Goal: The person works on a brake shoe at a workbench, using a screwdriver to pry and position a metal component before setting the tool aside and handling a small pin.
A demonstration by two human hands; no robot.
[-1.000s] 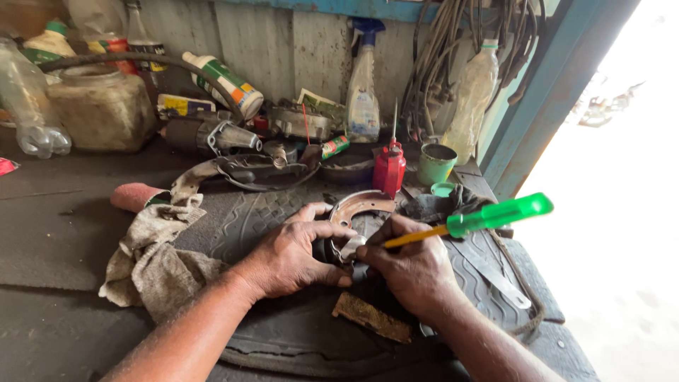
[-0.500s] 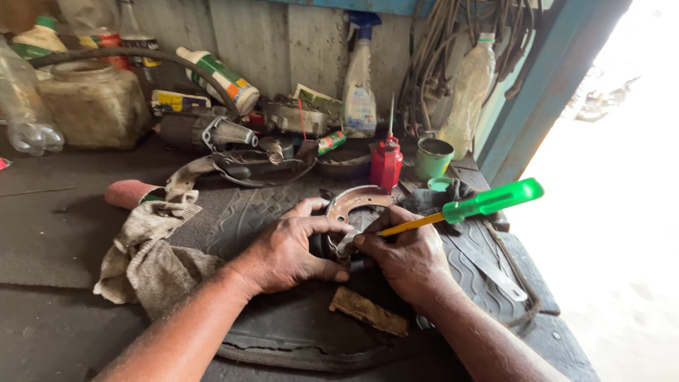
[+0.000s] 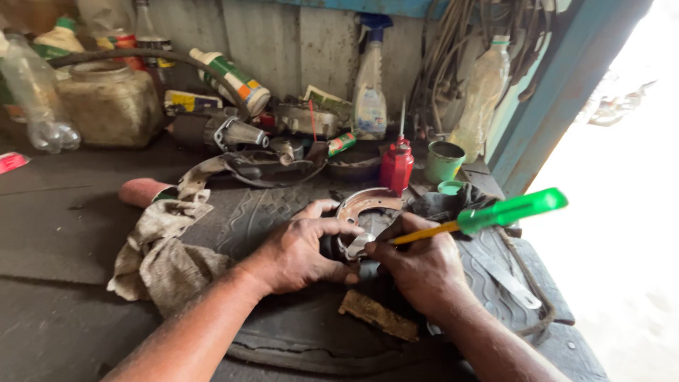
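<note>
My left hand (image 3: 300,251) clamps a round metal brake part with curved rusty shoes (image 3: 362,205), holding it down on a piece of old tyre tread (image 3: 283,332) laid on the workbench. My right hand (image 3: 417,265) grips a screwdriver (image 3: 495,214) with a green handle and yellow shank. Its tip is pushed into the middle of the brake part, between my two hands. The handle sticks out up and to the right.
A dirty rag (image 3: 159,247) lies left of my left arm. A rusty flat strip (image 3: 378,315) rests on the tyre below my hands. Behind stand a red oil can (image 3: 396,166), a green cup (image 3: 444,160), a spray bottle (image 3: 369,92), plastic bottles and metal parts. A flat metal bar (image 3: 506,276) lies at right.
Both hands have stayed on the brake part. The screwdriver handle has shifted slightly as the tip works in the middle; the view has moved a little closer.
</note>
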